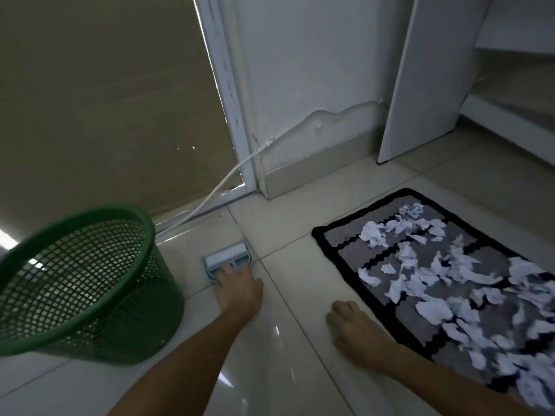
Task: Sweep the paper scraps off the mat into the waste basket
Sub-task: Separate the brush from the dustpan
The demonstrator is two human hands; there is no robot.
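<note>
A grey mat with a black border (354, 253) lies on the tiled floor at the right, strewn with several crumpled white paper scraps (435, 307). At the left a green mesh waste basket (75, 217) sits tilted, its mouth towards me. Between the two, a small grey-blue hand brush (226, 256) rests on the floor. My left hand (238, 291) reaches forward, its fingertips touching the brush's handle with the fingers stretched out. My right hand (357, 328) rests on the floor at the mat's near-left edge, fingers curled under, holding nothing.
A white wall corner with a skirting board (300, 172) stands behind the mat. A white cable (222, 184) runs down to the floor beside a glass door. White cupboard panels (420, 85) rise at the back right.
</note>
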